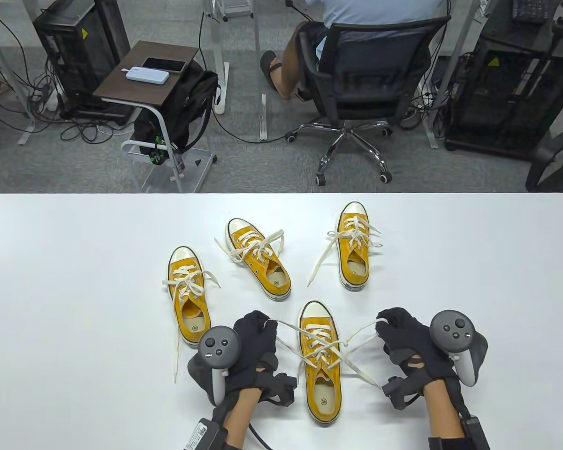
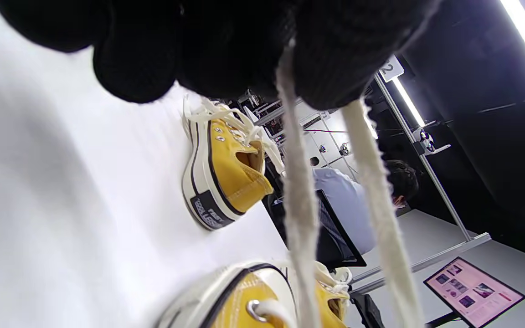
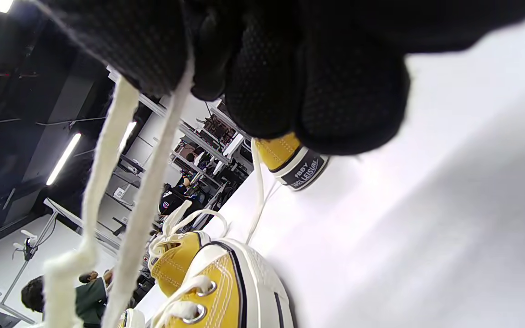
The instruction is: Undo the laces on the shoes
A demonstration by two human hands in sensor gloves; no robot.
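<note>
My left hand (image 1: 255, 347) and right hand (image 1: 406, 344) each pinch a lace (image 1: 356, 335) of the nearest yellow sneaker (image 1: 320, 370) on the white counter (image 1: 75, 281). Uneven pulling could drag the light shoe or tighten the crossing.

Left hand (image 1: 253, 347) grip closed, right hand (image 1: 406, 342) grip closed, spread apart

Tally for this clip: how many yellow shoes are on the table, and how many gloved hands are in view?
Yellow shoes: 4
Gloved hands: 2, left hand, right hand, each pinching a lace of the nearest shoe
Total: 6
</note>
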